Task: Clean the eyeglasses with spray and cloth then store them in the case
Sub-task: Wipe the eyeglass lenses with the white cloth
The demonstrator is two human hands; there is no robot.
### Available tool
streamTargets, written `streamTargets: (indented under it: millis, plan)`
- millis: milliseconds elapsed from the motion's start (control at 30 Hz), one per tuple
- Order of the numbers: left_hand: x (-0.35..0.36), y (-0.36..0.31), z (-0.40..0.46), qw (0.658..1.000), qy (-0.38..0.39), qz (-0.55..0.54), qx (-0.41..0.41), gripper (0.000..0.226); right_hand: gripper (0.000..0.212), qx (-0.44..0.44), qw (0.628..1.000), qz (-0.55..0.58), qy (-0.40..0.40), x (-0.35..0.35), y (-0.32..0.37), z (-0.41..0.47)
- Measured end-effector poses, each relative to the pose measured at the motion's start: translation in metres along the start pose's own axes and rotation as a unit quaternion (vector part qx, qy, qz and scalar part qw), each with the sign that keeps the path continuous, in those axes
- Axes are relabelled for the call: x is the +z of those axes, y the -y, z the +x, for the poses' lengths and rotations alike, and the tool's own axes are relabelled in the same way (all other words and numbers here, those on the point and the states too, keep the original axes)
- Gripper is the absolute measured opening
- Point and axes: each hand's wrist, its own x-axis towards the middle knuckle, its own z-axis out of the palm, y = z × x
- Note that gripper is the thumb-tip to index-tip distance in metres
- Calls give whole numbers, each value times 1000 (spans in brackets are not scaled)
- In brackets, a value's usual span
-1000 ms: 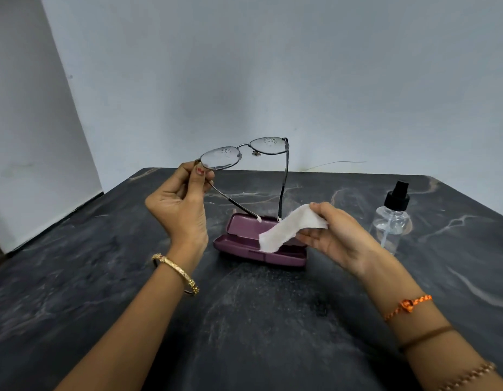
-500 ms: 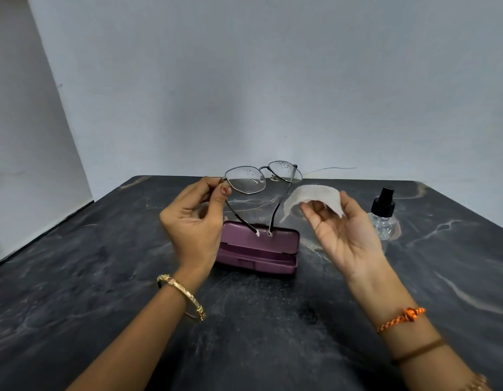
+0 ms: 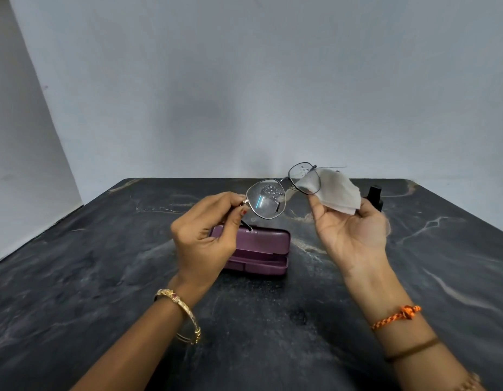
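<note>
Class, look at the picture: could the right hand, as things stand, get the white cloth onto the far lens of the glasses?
Probably yes. The right hand holds the white cloth up right behind the far lens of the thin metal-framed glasses, which the left hand steadies by the frame's near corner; nothing lies between.

above a table [image 3: 103,277], the left hand [image 3: 205,235] holds eyeglasses [image 3: 282,193] by one end, the right hand [image 3: 351,232] presses a cloth [image 3: 337,193] behind the far lens; a case [image 3: 261,249] lies below between them, a spray bottle [image 3: 375,194] behind the right hand.
</note>
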Motion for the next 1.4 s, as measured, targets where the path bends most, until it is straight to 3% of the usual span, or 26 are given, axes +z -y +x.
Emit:
streamTargets:
  millis: [167, 600, 733, 833, 967, 1233, 1333, 1400]
  plan:
    - [-1, 2, 0, 997, 39, 52, 45, 11, 12, 8, 999, -37, -31, 1, -2, 1]
    - [-3, 10, -1, 973, 127, 112, 153, 10, 7, 23, 978, -195, -65, -6, 0, 1]
    - [-4, 14, -3, 968, 146, 121, 167, 10, 11, 50, 968, -243, -38, -6, 4, 2]
    - [-5, 14, -2, 967, 150, 121, 167, 9, 8, 62, 972, -226, -8, -6, 6, 2]
    - [-5, 14, -2, 966, 152, 120, 171, 8, 21, 55, 984, -171, -8, -6, 7, 2]
    - [-4, 15, -4, 966, 157, 105, 180, 8, 10, 22, 987, -161, 15, -6, 6, 1]
    - [-3, 16, -6, 962, 171, 97, 191, 10, 28, 1, 983, -182, -5, -5, 3, 2]
    - [-2, 16, -8, 960, 178, 96, 192, 12, 27, -11, 980, -199, -16, -6, 2, 3]
